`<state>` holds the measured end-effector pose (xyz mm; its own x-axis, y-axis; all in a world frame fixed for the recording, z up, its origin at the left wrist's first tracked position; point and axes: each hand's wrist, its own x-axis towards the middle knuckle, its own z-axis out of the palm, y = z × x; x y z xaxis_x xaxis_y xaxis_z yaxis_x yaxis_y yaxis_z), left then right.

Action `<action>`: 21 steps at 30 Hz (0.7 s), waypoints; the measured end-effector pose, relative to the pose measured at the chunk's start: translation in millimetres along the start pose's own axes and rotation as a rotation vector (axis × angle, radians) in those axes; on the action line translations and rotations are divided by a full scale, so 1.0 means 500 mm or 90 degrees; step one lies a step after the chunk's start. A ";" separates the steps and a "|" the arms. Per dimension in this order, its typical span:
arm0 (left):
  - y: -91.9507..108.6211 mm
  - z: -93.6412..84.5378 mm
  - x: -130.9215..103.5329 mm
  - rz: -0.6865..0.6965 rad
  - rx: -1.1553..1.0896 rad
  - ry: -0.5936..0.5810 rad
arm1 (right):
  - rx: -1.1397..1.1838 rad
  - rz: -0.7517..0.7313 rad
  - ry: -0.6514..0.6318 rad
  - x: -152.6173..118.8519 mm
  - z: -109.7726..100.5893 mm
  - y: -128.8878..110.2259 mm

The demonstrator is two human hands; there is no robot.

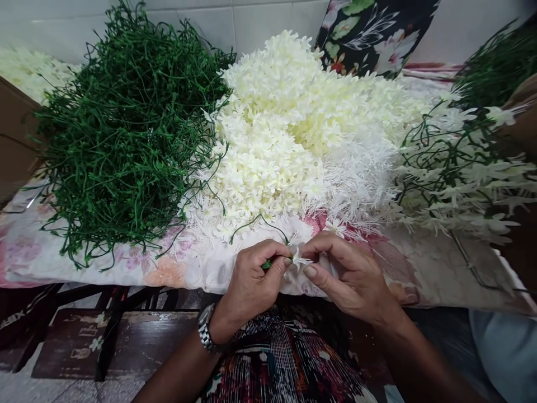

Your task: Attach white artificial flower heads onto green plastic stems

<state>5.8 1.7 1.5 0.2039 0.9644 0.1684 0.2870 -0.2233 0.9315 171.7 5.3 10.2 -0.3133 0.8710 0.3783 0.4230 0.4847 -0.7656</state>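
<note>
Near the front edge of the cloth-covered table, my left hand (262, 271) pinches a green plastic flower stem (267, 264) between thumb and forefinger. A thin branch of it curves up above the hand. At its tip, just past the fingertips, sits a small white artificial flower (297, 257) with fine white threads pointing right. My right hand (350, 274) is beside that flower, thumb and forefinger apart around the ends of the threads. Whether it touches them is hard to tell. A silver watch (205, 327) is on my left wrist.
A big heap of green stems (130, 129) lies at left. Cream blossoms (268, 151) are piled in the middle, with white thread pieces (356, 173) right of them. Assembled flower sprays (457, 179) lie at right. A dark floral panel (373, 33) leans at the wall.
</note>
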 end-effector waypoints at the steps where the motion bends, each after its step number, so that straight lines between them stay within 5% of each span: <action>1: 0.000 0.000 0.000 -0.001 0.000 -0.002 | 0.013 0.005 -0.001 0.001 -0.001 -0.001; 10: 0.000 -0.002 0.003 0.006 0.006 -0.034 | 0.048 0.061 -0.009 -0.002 0.008 0.002; 21: -0.010 0.003 -0.004 0.107 0.059 -0.025 | 0.088 0.090 -0.128 0.007 -0.005 0.018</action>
<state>5.6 0.8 -4.1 0.2924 0.9063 0.3052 0.3306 -0.3953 0.8570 176.4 13.2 5.7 -0.4279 0.8892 0.1618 0.3595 0.3317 -0.8722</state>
